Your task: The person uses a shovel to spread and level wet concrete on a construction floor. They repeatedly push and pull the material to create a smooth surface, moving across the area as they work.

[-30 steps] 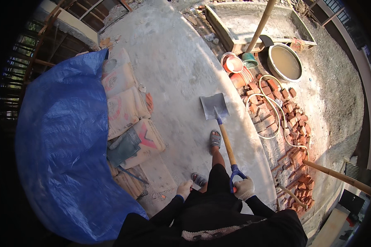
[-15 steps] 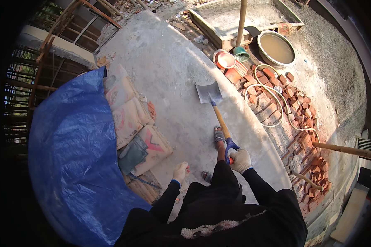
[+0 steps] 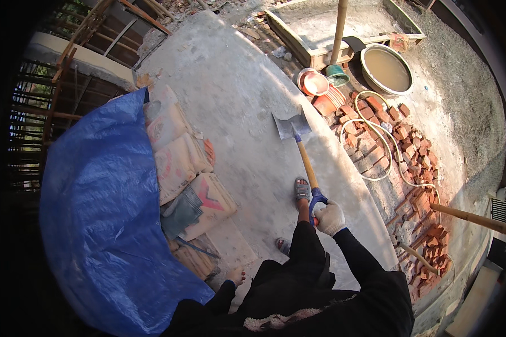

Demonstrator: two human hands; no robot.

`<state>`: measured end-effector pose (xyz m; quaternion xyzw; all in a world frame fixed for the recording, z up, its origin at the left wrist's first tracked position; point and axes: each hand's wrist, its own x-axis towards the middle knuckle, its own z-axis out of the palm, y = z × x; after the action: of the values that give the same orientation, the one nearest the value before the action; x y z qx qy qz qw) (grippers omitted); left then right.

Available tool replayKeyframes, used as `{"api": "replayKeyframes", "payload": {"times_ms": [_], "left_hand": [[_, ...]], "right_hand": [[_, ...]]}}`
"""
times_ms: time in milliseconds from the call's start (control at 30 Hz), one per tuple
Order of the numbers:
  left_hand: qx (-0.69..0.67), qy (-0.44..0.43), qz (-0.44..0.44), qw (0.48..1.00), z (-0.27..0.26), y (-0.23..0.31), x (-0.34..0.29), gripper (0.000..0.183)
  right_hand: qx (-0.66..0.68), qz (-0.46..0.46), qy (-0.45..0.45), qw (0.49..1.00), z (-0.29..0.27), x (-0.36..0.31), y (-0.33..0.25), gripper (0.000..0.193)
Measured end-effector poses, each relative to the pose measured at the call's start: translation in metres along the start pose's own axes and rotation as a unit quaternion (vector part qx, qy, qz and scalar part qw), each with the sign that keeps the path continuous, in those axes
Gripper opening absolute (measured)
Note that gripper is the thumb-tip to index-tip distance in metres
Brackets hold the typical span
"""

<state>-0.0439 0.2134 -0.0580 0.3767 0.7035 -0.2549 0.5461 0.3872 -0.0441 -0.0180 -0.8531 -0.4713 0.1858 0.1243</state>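
My right hand, in a pale knit work glove, is closed on the blue D-shaped grip of a shovel. The shovel's wooden shaft points away from me, and its broad metal blade lies at the concrete slab. My left hand hangs low by my left side with its fingers loosely apart and nothing visible in them. It is nearest to the stacked paper sacks, which a blue tarp partly covers. A dark grey-green cloth or glove rests on the sacks.
Right of the concrete slab lie broken red bricks and a looped pale hose. Beyond are orange buckets, a green bucket, a round tub of murky water and a framed mixing bed. A wooden pole juts in at right.
My left hand has dropped lower and closer to my body. My right hand still holds the shovel, whose blade has swung slightly. The view has shifted a little.
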Motion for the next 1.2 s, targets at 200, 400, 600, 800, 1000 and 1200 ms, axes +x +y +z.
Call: {"api": "replayKeyframes", "payload": {"times_ms": [200,400,600,800,1000,1200], "left_hand": [[-0.089,-0.009,0.156,0.984,0.013,0.070,-0.039,0.035],[-0.115,-0.057,0.293,0.948,0.043,0.122,-0.081,0.035],[-0.030,-0.062,0.251,0.966,0.063,0.089,-0.073,0.041],[0.048,-0.362,0.094,0.926,0.149,0.097,-0.110,0.053],[0.066,-0.047,0.326,0.942,0.238,0.183,-0.123,0.043],[0.020,-0.149,0.337,0.930,0.245,0.343,-0.047,0.043]], "right_hand": [[-0.031,0.145,0.054,0.988,-0.040,0.204,0.054,0.011],[-0.017,0.127,0.073,0.989,-0.053,0.206,0.027,0.011],[0.020,0.065,0.025,0.997,-0.027,0.015,-0.047,0.017],[0.045,0.114,-0.092,0.988,-0.027,-0.079,-0.115,0.017],[0.071,0.111,-0.034,0.991,-0.026,0.001,-0.107,0.021],[0.038,0.124,0.020,0.991,-0.038,0.147,-0.052,0.017]]}}
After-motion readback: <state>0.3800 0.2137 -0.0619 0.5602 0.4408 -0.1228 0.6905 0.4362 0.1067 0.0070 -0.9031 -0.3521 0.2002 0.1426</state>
